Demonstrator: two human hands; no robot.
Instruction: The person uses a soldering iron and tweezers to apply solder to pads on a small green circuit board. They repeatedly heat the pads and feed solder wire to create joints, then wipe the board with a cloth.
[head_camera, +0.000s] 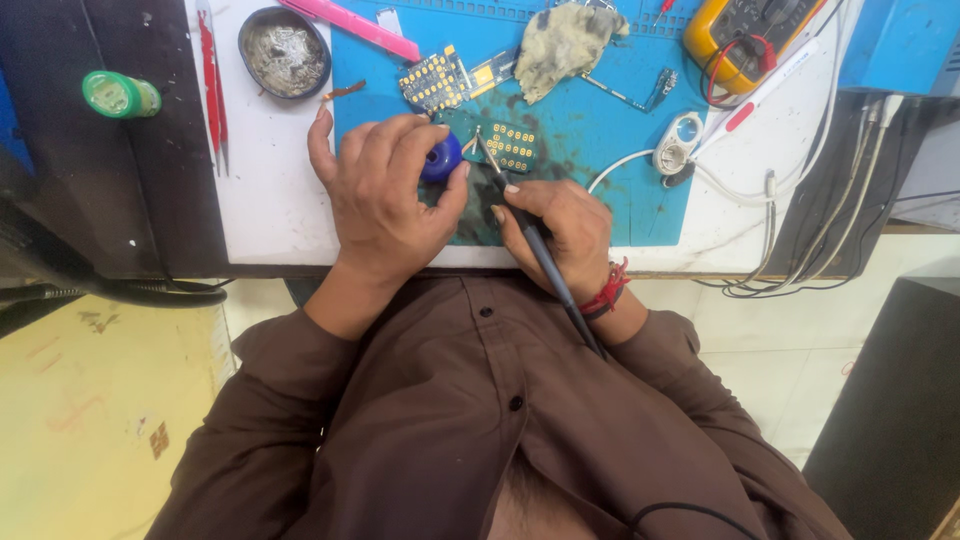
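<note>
Right hand (560, 235) grip is clamped on a soldering iron (535, 245), pen-style, thumb and fingers wrapped round the dark handle. Tip points up and away from the person and sits at the left edge of a small green circuit board (510, 147) with rows of gold pads. Cord end of the iron runs back over the wrist toward the brown shirt. Red thread band (608, 292) on that wrist.

Left hand (385, 190) grip is closed on a small round blue container (441, 158), fingers curled over the top, thumb on the near side. Container sits on the blue work mat (600, 130), just left of the board and touching or nearly touching it; can't tell which.

Around them, all on the white surface (270, 200):
- 2nd circuit board (445, 78) with gold pads, further up the mat, apart from the 1st.
- Crumpled dirty cloth (565, 42) beside it, to the right.
- Pink flat tool (355, 25) lying diagonally at the mat's top-left edge.
- Round dark dish (284, 52) with grey residue, left of the mat.
- Red tweezers (212, 80) left of the dish.
- Yellow multimeter (745, 30) top right, with red and black leads.
- White cables (770, 190) trailing off the right edge.
- Green-capped bottle (120, 95) lying on the dark ledge, well left.
</note>
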